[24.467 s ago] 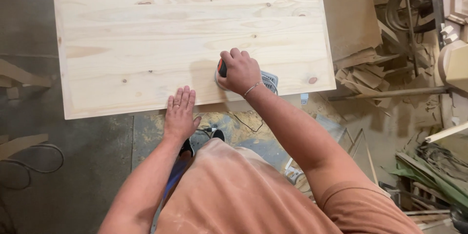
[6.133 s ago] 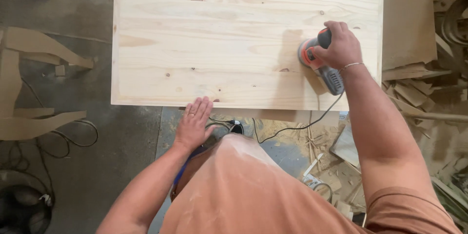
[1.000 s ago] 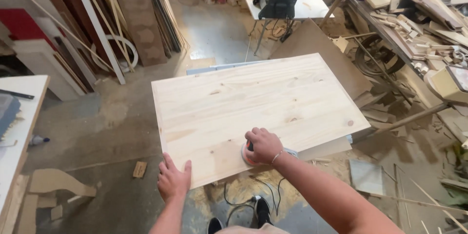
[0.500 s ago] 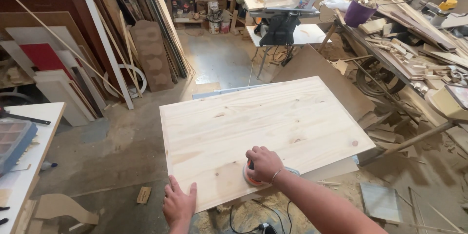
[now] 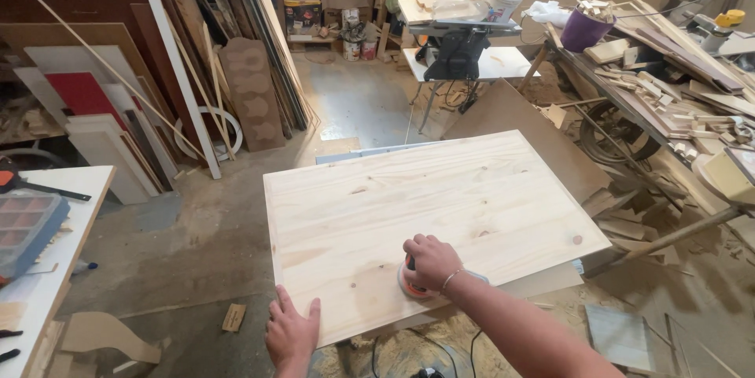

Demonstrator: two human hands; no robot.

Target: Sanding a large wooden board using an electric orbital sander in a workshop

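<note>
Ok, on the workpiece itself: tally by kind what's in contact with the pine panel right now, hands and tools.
Hands: 2, left hand resting flat on the near edge, right hand gripping the tool
Orbital sanders: 1, orange-and-grey orbital sander pressed on the pine panel
Total: 3

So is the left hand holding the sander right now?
No, the left hand rests flat on the board's near edge; the right hand grips the sander.
</note>
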